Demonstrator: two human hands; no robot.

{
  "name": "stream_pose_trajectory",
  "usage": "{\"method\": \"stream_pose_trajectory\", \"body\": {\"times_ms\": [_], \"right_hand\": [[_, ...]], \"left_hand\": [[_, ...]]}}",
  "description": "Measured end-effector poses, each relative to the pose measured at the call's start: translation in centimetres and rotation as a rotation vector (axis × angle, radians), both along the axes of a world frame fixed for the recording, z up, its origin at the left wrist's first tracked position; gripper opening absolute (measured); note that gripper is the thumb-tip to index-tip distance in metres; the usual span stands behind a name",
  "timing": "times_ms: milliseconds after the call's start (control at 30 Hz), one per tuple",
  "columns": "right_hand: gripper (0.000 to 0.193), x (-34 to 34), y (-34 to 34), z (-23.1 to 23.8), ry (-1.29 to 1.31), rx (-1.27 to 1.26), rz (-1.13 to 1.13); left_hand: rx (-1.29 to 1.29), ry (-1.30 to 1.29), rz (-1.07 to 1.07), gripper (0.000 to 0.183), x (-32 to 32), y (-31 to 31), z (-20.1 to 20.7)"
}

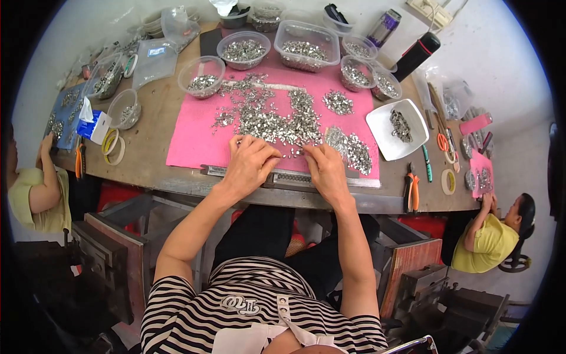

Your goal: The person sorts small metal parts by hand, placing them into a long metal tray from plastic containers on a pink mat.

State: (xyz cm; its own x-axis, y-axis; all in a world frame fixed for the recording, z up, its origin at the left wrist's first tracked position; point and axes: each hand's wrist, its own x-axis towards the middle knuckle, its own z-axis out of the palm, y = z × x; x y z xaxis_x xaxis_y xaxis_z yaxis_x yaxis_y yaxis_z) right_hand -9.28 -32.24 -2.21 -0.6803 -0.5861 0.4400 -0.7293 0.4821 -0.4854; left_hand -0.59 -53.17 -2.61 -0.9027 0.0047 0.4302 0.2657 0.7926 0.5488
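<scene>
On a pink mat (191, 133) lies a wide heap of small shiny metal pieces (271, 125). My left hand (247, 163) rests at the heap's near left edge, fingers curled and thumb against the forefinger. Across from it, my right hand (328, 172) pinches with thumb and fingertips at the near right edge. Whatever either hand holds is too small to make out. Between and below the hands, a narrow metal strip (292, 178) with a patterned top lies along the table's front edge, partly covered by my left hand. Smaller piles of pieces (338, 102) sit to the right.
Clear plastic tubs (306, 26) of metal pieces line the back. A white square dish (382, 140) stands right, near orange-handled pliers (415, 192) and a tape roll (448, 182). A black flask (417, 56) leans behind. One person (38, 189) works at left, another (486, 239) at right.
</scene>
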Motion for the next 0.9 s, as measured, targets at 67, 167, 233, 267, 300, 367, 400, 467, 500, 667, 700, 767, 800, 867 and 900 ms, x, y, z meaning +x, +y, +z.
{"method": "stream_pose_trajectory", "body": {"times_ms": [67,167,233,267,300,367,400,467,500,667,700,767,800,867,900], "right_hand": [[0.017,-0.1,-0.3,-0.5,0.065,0.051,-0.038],[0.017,0.3,-0.1,-0.7,0.091,0.028,-0.012],[0.014,0.5,0.6,-0.1,0.025,0.049,0.015],[0.014,0.4,0.9,0.0,0.024,0.050,0.014],[0.013,0.4,1.1,0.0,0.002,0.039,0.007],[0.012,0.3,1.4,0.1,-0.020,0.028,-0.002],[0.011,0.3,1.5,0.2,-0.035,0.017,-0.019],[0.010,0.2,1.4,0.2,-0.051,0.006,-0.038],[0.009,0.2,1.2,0.1,-0.044,0.006,-0.044],[0.009,0.2,0.0,-0.2,-0.088,-0.021,-0.074],[0.010,0.3,-0.2,-0.3,-0.071,0.026,-0.092],[0.012,0.3,-0.5,-0.4,-0.054,0.073,-0.108],[0.012,0.2,-0.6,-0.5,-0.049,0.071,-0.115],[0.012,0.3,-0.6,-0.6,-0.045,0.070,-0.121],[0.012,0.3,-0.6,-0.5,-0.018,0.077,-0.112]], "left_hand": [[-0.047,0.042,0.036,0.009,-0.7,0.3,-0.2],[-0.076,0.049,0.079,0.008,-1.6,0.5,-0.9],[-0.133,0.080,0.063,0.006,-2.0,0.8,-1.1],[-0.131,0.078,0.062,0.006,-2.0,0.9,-1.1],[-0.139,0.069,0.049,0.007,-1.9,1.0,-0.9],[-0.148,0.060,0.033,0.007,-1.8,1.1,-0.6],[-0.139,0.029,0.006,0.006,-1.5,1.0,-0.4],[-0.131,-0.003,-0.023,0.006,-1.2,0.8,-0.2],[-0.107,0.004,-0.028,0.006,-1.0,0.7,-0.2],[-0.037,-0.016,0.039,0.008,-0.9,-0.2,0.4],[-0.041,-0.012,0.033,0.008,-1.0,-0.2,0.3],[-0.046,-0.009,0.029,0.007,-1.4,0.0,0.1],[-0.064,0.015,0.010,0.007,-1.6,0.1,-0.1],[-0.082,0.038,-0.009,0.007,-1.9,0.1,-0.4],[-0.103,0.004,-0.026,0.006,-2.1,-0.1,-0.6]]}}
